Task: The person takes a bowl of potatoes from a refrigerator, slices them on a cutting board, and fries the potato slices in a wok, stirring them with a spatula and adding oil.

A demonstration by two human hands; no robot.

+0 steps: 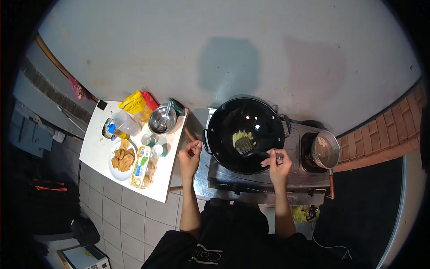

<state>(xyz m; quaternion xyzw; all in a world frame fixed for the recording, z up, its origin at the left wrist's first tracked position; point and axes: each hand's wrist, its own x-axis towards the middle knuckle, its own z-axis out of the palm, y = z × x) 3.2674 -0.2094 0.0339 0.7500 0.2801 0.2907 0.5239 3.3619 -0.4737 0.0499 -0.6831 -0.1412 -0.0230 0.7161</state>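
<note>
A black wok (224, 116) sits on the gas stove, with a small heap of chopped pale green vegetable (240, 135) at its middle. My right hand (277, 165) is closed around the handle of a slotted spatula (245, 144), whose blade rests on the vegetable pieces. At the wok's left side, my left hand (190, 155) has its fingers curled together, the fingertips at the left wok handle (205, 141). The wok's right handle (287, 125) is untouched.
Right of the wok, a saucepan (325, 150) occupies another burner, its wooden handle toward me. The white side table (95, 141) holds a plate of fried food (122, 162), an egg carton (141, 167), a steel bowl (162, 120), jars, a jug and a yellow packet (134, 104).
</note>
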